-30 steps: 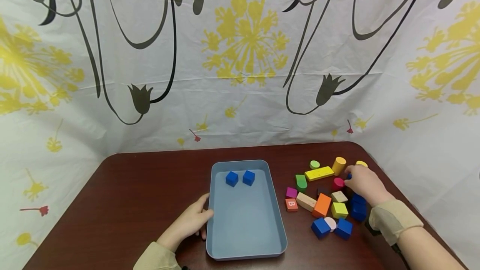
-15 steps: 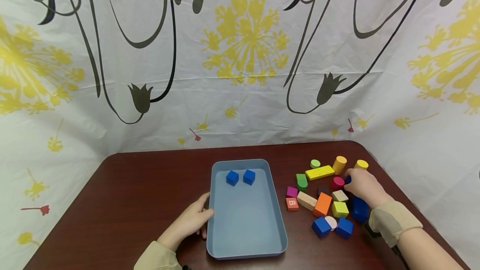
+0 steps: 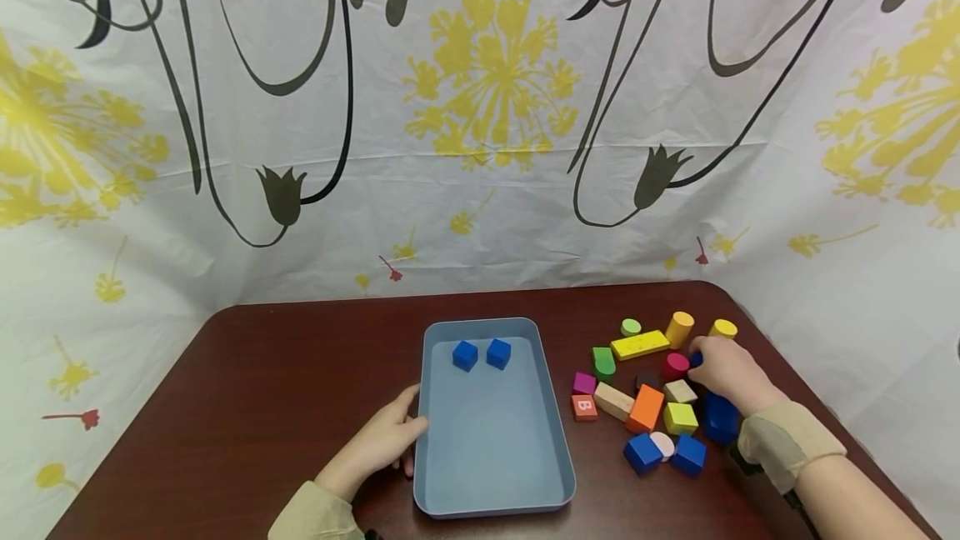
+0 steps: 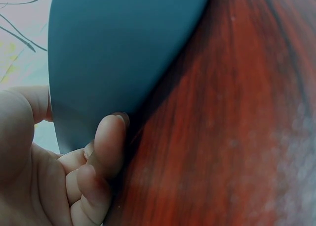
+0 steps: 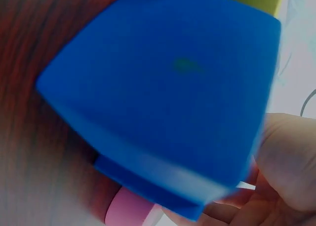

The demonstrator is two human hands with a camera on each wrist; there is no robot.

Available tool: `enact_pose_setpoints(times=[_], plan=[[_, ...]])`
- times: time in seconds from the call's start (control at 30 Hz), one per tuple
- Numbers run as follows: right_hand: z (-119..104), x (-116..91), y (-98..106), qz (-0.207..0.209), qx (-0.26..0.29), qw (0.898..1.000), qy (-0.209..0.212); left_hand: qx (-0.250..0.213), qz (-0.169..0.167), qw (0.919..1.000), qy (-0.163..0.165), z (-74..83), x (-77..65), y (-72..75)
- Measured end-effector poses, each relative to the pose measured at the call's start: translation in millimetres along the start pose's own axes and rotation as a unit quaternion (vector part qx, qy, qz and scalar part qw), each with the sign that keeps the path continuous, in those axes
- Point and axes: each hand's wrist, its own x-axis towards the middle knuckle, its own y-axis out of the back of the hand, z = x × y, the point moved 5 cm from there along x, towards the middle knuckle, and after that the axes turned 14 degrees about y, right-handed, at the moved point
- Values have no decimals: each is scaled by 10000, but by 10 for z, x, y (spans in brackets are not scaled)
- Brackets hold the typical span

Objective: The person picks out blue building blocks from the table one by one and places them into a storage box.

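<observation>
My left hand [image 3: 382, 440] grips the left side of a blue-grey tray [image 3: 495, 473], thumb over the rim. In the left wrist view, curled fingers [image 4: 109, 142] press against the tray's outer wall [image 4: 123, 53]. Two blue cubes [image 3: 465, 356] sit near the tray's far end. Over at the right, my right hand [image 3: 727, 369] pinches a small blue block [image 3: 696, 359] between thumb and fingers, beside a red cylinder [image 3: 675, 367]. A larger blue block [image 5: 168, 87] fills most of the right wrist view and covers part of that hand.
Around the right hand lie several wooden blocks: a yellow bar [image 3: 640, 346], yellow cylinders [image 3: 679, 330], a green block [image 3: 603, 363], an orange block [image 3: 645, 408] and blue blocks [image 3: 642, 453]. A patterned white cloth [image 3: 480, 232] hangs behind the dark wood table [image 3: 300, 373].
My right hand has shifted slightly, showing more of the yellow cylinder behind it, and its fingers have closed on the small blue block. The left hand and tray stay put.
</observation>
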Motion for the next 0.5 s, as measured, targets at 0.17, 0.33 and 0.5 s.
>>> enact_pose_setpoints(times=[0.17, 0.33, 0.5], plan=[[-15, 1, 22, 6, -8, 10000, -2, 1, -13, 10000, -31, 5, -2, 3], [-67, -4, 75, 3, -11, 10000, 35, 45, 18, 10000, -16, 2, 3, 2], [-104, 1, 109, -44, 46, 10000, 0, 78, 59, 9999, 28, -4, 8, -7]])
